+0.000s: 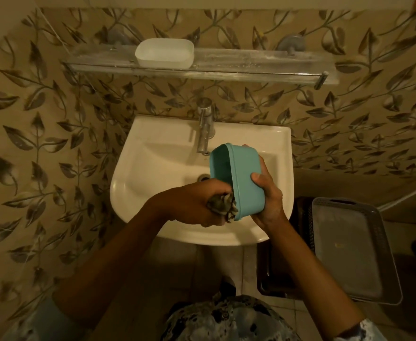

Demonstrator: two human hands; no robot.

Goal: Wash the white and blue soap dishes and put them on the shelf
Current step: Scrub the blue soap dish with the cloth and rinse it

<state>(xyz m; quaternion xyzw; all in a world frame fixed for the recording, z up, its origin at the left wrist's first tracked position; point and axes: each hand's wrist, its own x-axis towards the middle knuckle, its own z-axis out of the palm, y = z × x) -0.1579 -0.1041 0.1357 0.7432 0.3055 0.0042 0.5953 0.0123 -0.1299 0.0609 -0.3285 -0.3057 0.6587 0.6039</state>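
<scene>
Head view: the blue soap dish, tipped on its side with nothing visible inside, sits over the sink. The right hand curls round its base, thumb on top. The left hand clutches a grey scrubber against the dish's lower rim. Well above the grip, the white soap dish stands empty on the shelf.

You see: teal-blue soap dish; white soap dish; grey mottled scrubber; cream-white sink; beige wall tiles, grey-brown leaf pattern; grey tray.
</scene>
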